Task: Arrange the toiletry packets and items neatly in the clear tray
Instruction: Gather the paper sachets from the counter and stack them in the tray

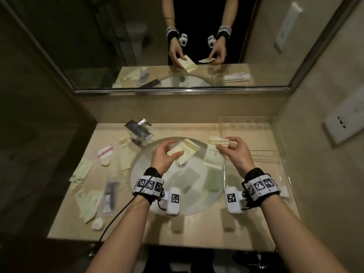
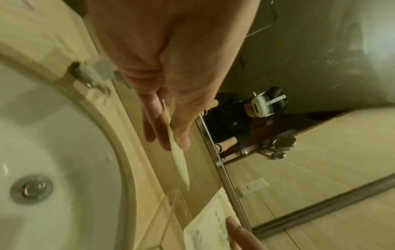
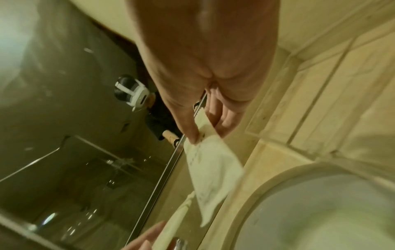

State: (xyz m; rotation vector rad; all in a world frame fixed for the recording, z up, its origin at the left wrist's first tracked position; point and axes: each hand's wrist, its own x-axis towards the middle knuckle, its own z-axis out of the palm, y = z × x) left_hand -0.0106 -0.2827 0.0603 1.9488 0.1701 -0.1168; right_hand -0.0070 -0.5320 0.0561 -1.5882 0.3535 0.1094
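Over the round sink my left hand (image 1: 167, 154) pinches a cream packet with gold stripes (image 1: 186, 152) between thumb and fingers; the left wrist view shows that packet (image 2: 179, 162) edge-on. My right hand (image 1: 232, 149) pinches a second cream packet (image 1: 213, 147) by its striped end, just left of the clear tray (image 1: 283, 154); in the right wrist view that packet (image 3: 213, 174) hangs down from the fingers. The clear tray stands on the counter right of the sink, with a long white packet lying in it. More cream packets (image 1: 82, 172) lie scattered on the counter left of the sink.
A chrome faucet (image 1: 139, 133) stands behind the sink's left rim. Left of the sink (image 1: 195, 200) lie a red-striped bag (image 1: 105, 151), a clear bag with a dark item (image 1: 110, 196) and small round white items. A mirror (image 1: 177, 46) backs the counter; a wall socket (image 1: 342, 123) is at right.
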